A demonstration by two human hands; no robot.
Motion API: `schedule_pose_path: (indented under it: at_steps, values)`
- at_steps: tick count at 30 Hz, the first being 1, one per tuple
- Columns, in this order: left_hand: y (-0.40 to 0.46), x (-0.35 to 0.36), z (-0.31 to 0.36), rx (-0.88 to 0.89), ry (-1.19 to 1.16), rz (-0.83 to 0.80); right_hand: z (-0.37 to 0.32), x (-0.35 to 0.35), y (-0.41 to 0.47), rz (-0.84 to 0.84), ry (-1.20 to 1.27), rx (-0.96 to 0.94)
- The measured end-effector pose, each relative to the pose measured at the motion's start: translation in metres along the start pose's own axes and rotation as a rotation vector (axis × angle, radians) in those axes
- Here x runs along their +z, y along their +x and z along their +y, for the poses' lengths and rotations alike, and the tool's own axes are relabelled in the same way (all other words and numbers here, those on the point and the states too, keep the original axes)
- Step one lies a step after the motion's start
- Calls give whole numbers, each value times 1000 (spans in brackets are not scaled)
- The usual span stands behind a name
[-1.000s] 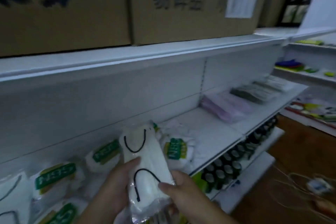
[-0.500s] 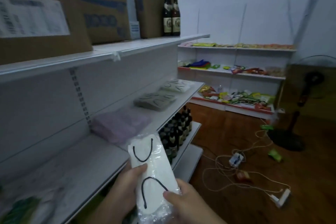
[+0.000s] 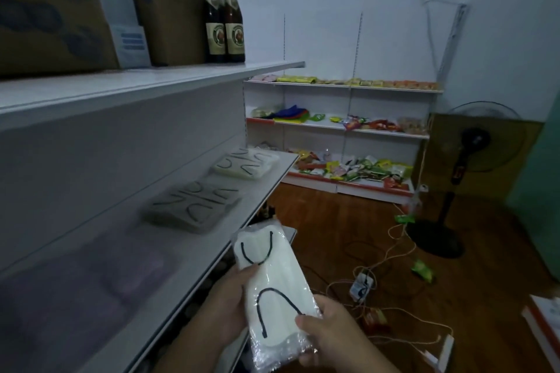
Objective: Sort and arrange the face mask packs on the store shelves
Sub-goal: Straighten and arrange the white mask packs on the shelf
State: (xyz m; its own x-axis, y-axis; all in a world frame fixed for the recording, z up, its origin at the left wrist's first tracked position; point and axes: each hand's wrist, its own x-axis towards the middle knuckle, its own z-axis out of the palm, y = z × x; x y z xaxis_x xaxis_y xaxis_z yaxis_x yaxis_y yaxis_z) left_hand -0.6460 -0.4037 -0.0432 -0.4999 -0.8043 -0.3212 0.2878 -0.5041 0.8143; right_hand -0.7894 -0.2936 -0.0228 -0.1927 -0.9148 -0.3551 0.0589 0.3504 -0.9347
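gripping a crinkly clear-plastic white mask pack (image 3: pixel 274 288), both hands pinch it: left hand (image 3: pixel 222 304); right hand (image 3: pixel 331 331).

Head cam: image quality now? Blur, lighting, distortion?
Head view: dim, bluish light, no glare. The held mask pack and both hands, left and right, are fairly sharp; the near shelf and grey mask packs are smeared. Wide-angle bending shows in the upper shelf edge.

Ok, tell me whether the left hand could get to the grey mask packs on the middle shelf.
Probably not yet: the left hand helps grip the white mask pack. The grey mask packs lie uncovered farther along the middle shelf, nothing blocking them.
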Motion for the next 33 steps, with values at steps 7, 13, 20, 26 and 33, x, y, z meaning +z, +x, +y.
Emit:
schedule_pose_path:
  at_steps: [7, 13, 20, 26, 33]
  values:
    - [118, -6, 52, 20, 25, 8, -55, -19, 112, 30, -90, -8]
    - [205, -10, 86, -25, 187, 132, -82, -44, 208, 52, -151, 32]
    - [317, -21, 139, 30, 333, 325, -114, -72, 356, -102, -99, 61]
    - [390, -33, 178, 68, 213, 599, -161, -73, 479, -231, -335, 13]
    - [436, -64, 203, 114, 147, 809, -190, -39, 575, -294, -784, -300]
